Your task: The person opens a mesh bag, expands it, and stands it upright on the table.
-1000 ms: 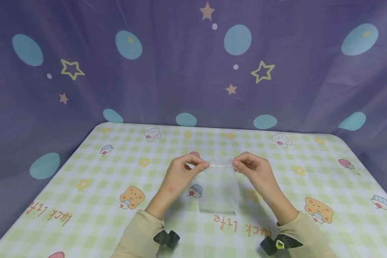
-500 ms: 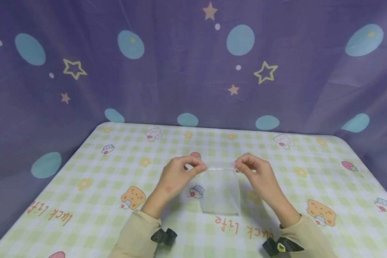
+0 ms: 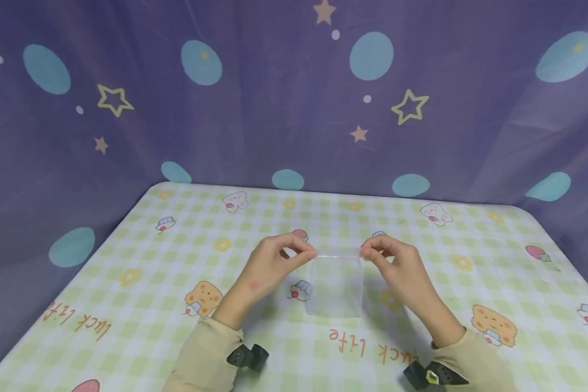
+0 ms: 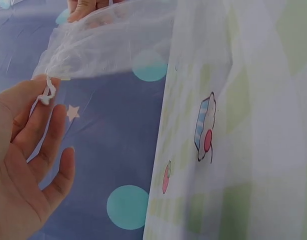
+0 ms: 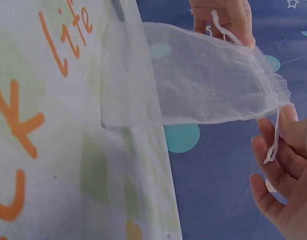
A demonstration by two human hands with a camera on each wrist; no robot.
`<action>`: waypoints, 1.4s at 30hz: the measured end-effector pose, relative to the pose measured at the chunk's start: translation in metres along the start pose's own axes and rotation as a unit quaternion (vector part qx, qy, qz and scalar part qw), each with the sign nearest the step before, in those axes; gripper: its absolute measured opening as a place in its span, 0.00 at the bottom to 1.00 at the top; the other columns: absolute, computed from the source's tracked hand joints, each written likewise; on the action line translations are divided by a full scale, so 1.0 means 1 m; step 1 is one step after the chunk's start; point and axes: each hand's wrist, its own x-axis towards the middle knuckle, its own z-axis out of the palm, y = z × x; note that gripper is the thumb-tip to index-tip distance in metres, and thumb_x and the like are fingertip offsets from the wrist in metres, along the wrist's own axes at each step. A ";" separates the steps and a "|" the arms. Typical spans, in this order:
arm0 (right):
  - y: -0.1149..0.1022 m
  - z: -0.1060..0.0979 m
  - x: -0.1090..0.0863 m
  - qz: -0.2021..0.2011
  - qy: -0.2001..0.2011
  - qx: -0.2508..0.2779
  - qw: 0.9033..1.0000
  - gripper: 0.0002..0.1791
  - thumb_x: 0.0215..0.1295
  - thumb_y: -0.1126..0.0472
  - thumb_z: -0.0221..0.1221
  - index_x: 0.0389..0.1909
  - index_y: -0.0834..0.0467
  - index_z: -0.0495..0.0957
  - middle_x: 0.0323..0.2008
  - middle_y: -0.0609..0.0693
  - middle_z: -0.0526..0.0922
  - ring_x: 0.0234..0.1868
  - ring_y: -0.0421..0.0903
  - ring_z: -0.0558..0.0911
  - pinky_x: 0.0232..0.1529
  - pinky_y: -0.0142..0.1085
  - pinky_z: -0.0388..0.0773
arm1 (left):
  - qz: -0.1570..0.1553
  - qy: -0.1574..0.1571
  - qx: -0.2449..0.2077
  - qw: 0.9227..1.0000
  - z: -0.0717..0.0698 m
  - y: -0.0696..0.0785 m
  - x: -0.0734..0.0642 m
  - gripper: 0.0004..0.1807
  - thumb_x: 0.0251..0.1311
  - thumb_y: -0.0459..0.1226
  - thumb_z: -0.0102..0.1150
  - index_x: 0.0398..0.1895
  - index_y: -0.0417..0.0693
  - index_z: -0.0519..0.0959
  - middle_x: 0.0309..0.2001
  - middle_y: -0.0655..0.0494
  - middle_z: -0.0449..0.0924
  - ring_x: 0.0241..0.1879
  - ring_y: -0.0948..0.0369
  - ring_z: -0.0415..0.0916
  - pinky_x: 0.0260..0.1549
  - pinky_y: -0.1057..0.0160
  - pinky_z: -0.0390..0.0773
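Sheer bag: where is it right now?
In the head view, the sheer bag hangs just right of centre over the checked tablecloth, its top pinched between the left hand and right hand.

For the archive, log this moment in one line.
sheer drawstring bag: held between hands | left hand: pinches top corner | right hand: pinches opposite corner

At upper left of the left-wrist view, the top edge cuts off part of the right hand (image 4: 84, 8)
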 end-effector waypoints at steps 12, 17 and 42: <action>-0.004 0.000 0.001 -0.025 0.007 0.008 1.000 0.02 0.64 0.67 0.64 0.32 0.60 0.83 0.28 0.43 0.83 0.31 0.40 0.80 0.40 0.27 0.74 | 0.000 -0.008 0.000 1.000 -0.004 0.003 0.000 0.03 0.62 0.41 0.67 0.31 0.54 0.86 0.35 0.67 0.85 0.40 0.66 0.78 0.41 0.59 0.75; -0.007 -0.003 -0.001 0.004 -0.008 0.058 0.998 0.05 0.68 0.65 0.61 0.38 0.60 0.85 0.31 0.49 0.85 0.33 0.43 0.82 0.41 0.29 0.76 | 0.010 0.002 -0.010 1.000 -0.001 0.001 0.001 0.04 0.62 0.40 0.67 0.33 0.51 0.86 0.36 0.64 0.86 0.47 0.64 0.79 0.43 0.57 0.76; -0.012 0.004 -0.005 0.059 -0.017 0.082 0.995 0.08 0.69 0.59 0.62 0.39 0.59 0.85 0.29 0.49 0.84 0.34 0.43 0.81 0.36 0.33 0.74 | -0.004 0.046 -0.069 0.997 -0.001 0.006 0.000 0.02 0.61 0.34 0.68 0.33 0.45 0.85 0.42 0.54 0.86 0.46 0.58 0.79 0.43 0.57 0.77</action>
